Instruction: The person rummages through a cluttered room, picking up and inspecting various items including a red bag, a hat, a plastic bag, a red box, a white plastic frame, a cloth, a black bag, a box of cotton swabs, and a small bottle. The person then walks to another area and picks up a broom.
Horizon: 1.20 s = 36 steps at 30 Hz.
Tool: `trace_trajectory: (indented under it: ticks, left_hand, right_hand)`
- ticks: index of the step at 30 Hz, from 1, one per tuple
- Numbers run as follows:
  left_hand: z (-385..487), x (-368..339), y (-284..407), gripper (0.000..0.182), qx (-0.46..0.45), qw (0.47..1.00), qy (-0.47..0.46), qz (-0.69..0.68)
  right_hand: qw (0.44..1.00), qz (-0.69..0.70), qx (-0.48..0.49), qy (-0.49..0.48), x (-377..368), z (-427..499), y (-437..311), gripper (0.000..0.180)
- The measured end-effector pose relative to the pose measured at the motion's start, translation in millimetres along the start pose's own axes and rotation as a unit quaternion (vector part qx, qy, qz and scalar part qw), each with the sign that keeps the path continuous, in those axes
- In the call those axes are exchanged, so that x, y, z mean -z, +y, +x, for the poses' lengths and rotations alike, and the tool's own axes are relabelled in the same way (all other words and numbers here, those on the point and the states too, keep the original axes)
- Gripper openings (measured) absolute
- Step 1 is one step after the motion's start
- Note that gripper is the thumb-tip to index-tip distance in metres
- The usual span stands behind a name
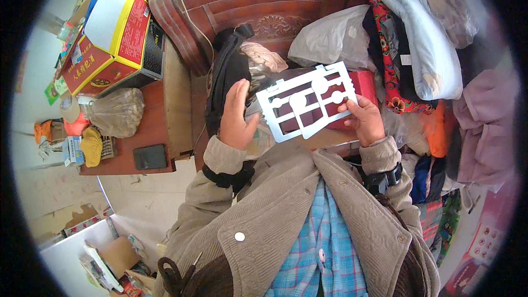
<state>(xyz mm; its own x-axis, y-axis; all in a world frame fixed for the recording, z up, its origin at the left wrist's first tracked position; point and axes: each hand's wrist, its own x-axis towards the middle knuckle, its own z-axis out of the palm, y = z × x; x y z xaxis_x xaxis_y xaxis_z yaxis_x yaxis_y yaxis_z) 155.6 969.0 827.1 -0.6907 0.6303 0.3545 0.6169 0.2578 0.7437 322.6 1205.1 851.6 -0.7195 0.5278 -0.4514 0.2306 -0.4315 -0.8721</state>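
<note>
In front of my chest, my right hand (pixel 365 120) pinches the lower right edge of a flat white panel (pixel 305 130) between thumb and fingers. The panel has rectangular cut-outs, crossbars and rounded discs, and it tilts up to the right. My left hand (pixel 236 115) is raised at the panel's left side, thumb apart from the fingers, with a small gap to it and nothing in its grasp. Behind the panel, a red box (pixel 366 84) is partly hidden. A black bag (pixel 227 78) lies just beyond my left hand.
A carved wooden headboard (pixel 272 8) stands behind. At left, a wooden cabinet (pixel 152 103) bears a red and yellow carton (pixel 107 57), a filled plastic bag (pixel 119 111) and a black flat case (pixel 150 156). Folded clothes (pixel 420 41) and a white plastic bag (pixel 330 37) are piled at right.
</note>
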Motion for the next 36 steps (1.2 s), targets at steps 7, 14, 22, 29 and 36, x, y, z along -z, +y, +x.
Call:
trace_trajectory:
  ticks: [7, 14, 22, 29, 36]
  left_hand:
    - [2.7, -5.5, 2.3, 0.032, -0.109, 0.991, -0.082, 0.009]
    - [-11.2, -9.2, 4.3, 0.038, 0.319, 0.817, -0.092, -0.471]
    - [-10.5, -8.2, 6.4, 0.037, 0.325, 0.795, -0.113, -0.500]
    - [-8.1, -6.1, 2.0, 0.036, 0.270, 0.854, -0.123, -0.428]
    - [-8.6, -8.1, 9.9, 0.033, 0.285, 0.841, -0.117, -0.445]
  right_hand:
    - [0.993, 0.076, -0.035, -0.089, 0.2, -0.5, -3.9, 0.040]
    - [0.997, -0.063, 0.035, 0.013, -8.3, -0.6, -8.9, 0.035]
    - [0.994, 0.029, -0.021, -0.107, -18.0, -3.7, 5.4, 0.026]
    - [0.994, -0.062, 0.008, -0.094, -13.5, -5.1, 15.6, 0.024]
    - [0.989, -0.110, 0.053, -0.088, -10.4, -5.4, 14.6, 0.023]
